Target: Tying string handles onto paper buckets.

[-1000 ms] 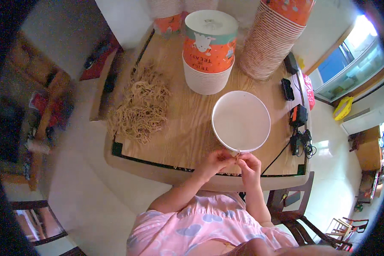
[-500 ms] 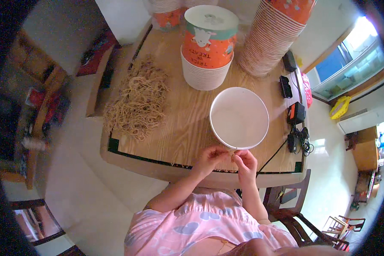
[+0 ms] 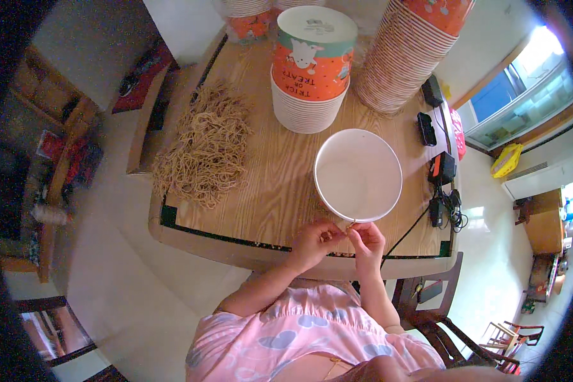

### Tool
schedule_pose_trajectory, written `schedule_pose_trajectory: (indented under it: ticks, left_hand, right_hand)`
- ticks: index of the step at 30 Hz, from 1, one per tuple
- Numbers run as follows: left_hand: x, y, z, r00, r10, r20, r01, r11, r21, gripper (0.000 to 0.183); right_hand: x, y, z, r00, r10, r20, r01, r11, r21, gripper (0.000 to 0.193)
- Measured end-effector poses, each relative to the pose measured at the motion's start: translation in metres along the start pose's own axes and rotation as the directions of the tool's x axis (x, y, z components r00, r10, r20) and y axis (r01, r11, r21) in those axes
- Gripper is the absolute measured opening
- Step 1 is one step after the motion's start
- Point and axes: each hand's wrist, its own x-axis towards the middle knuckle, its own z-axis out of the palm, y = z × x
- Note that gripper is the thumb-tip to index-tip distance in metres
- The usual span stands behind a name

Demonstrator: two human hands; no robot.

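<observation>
A white paper bucket (image 3: 358, 175) stands with its open top toward me near the front of the wooden table. At its near rim my two hands meet. My left hand (image 3: 313, 245) is closed, its thumb and fingers pinched on a short bit of tan twine (image 3: 345, 230). Close beside it, just under the rim, my right hand (image 3: 367, 244) pinches the same twine between thumb and forefinger. Most of the twine is hidden by my fingers. To the left lies a loose heap of tan twine pieces (image 3: 205, 149).
Behind the bucket stands a stack of upside-down orange and white buckets (image 3: 312, 95). A taller leaning stack (image 3: 407, 57) rises at the back right. A black adapter (image 3: 442, 169), cables (image 3: 451, 207) and a small black case (image 3: 426, 129) lie along the table's right edge.
My left hand has turned slightly and drawn a little down and away from the rim, its fingers more curled. The right hand stays nearly in place at the bucket.
</observation>
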Motion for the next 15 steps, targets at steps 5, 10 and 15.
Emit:
schedule_pose_trajectory:
  ticks: [5,10,15]
  left_hand:
    - [-0.004,0.0,0.002,0.999,0.018,0.042,-0.02,0.999,0.048,0.012]
    - [-0.004,0.003,0.005,0.996,-0.072,0.059,0.072,0.997,0.007,0.013]
    - [-0.004,-0.01,0.006,0.998,-0.051,0.04,0.049,0.998,0.033,0.013]
  right_hand:
    - [-0.001,-0.004,0.003,1.0,-0.02,0.002,0.02,1.0,0.0,0.006]
    - [0.0,0.009,-0.004,0.999,-0.035,-0.004,0.034,0.995,-0.092,0.007]
    - [-0.002,0.01,-0.002,0.999,-0.037,-0.021,0.035,0.994,-0.104,0.007]
